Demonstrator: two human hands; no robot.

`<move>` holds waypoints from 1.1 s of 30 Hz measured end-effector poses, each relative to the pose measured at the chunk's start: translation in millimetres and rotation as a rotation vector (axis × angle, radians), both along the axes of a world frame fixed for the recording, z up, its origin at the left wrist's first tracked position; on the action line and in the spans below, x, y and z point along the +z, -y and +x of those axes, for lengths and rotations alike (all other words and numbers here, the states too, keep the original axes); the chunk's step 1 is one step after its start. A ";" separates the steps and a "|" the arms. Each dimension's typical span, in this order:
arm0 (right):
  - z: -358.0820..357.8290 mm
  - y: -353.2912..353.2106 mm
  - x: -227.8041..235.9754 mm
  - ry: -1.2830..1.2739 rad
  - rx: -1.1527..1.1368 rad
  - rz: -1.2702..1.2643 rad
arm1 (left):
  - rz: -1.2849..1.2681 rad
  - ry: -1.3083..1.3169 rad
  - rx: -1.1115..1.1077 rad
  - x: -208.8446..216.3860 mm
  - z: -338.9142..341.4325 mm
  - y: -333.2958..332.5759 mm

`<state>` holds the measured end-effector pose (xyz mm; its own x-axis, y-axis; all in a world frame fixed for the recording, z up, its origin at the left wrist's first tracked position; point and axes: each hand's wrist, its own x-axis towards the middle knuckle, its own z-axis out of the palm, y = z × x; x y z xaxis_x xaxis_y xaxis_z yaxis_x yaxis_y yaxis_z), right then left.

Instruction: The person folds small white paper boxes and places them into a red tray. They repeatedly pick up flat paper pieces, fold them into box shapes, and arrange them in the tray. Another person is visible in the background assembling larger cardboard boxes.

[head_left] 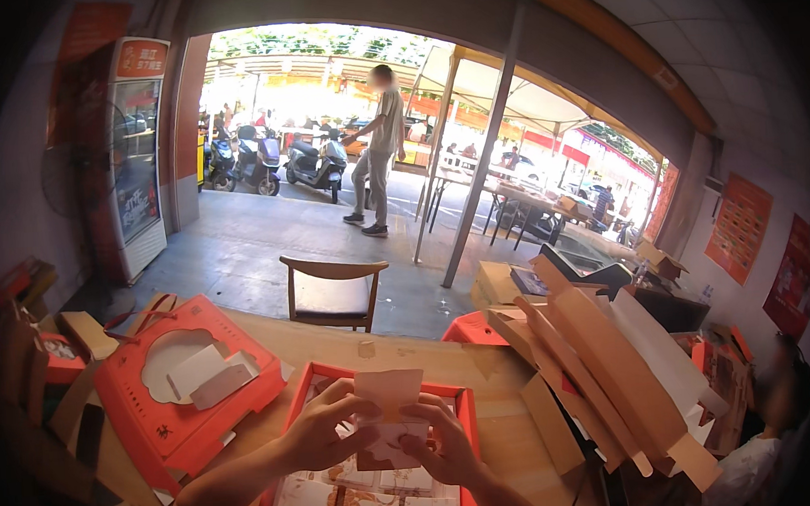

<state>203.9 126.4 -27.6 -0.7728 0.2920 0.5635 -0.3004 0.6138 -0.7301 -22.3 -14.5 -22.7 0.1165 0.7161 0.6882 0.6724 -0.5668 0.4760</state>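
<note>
Both my hands hold a small pale paper carton [390, 389] upright in front of me. My left hand [332, 426] grips its left side between thumb and fingers. On its right side, the fingers and thumb of my right hand [444, 441] are closed. The carton's top panel stands up flat; my fingers partly cover its lower part. Under my hands, a red open gift box [469, 424] rests on the wooden table [429, 357]. Several small white boxes with gold-brown prints [304, 504] lie in it, partly hidden by my hands and forearms.
A red handled lid [256, 352] with white carton pieces [208, 375] lies left. Flattened brown cardboard [580, 363] is piled right. Beyond the table stand a chair [335, 289] and a drinks fridge [144, 166]. One person [383, 144] is on the floor ahead; another [755, 468] sits right.
</note>
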 end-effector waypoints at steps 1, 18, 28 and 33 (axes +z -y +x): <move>0.0 0.4 1.6 0.013 0.011 -0.008 | 0.065 0.043 -0.016 1.6 0.3 0.2; -0.4 5.7 -8.5 -0.045 0.031 -0.040 | 0.050 0.316 -0.102 18.5 14.2 5.3; -0.5 8.3 4.7 -0.082 -0.041 0.084 | 0.037 0.198 -0.160 7.9 20.4 4.3; -1.1 8.4 6.4 -0.038 -0.065 -0.072 | 0.031 0.004 -0.141 10.4 21.9 1.4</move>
<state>202.9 118.0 -21.2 -0.7295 0.3814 0.5677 -0.2902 0.5789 -0.7620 -0.4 -15.9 -12.3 0.2116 0.6710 0.7107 0.5837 -0.6700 0.4587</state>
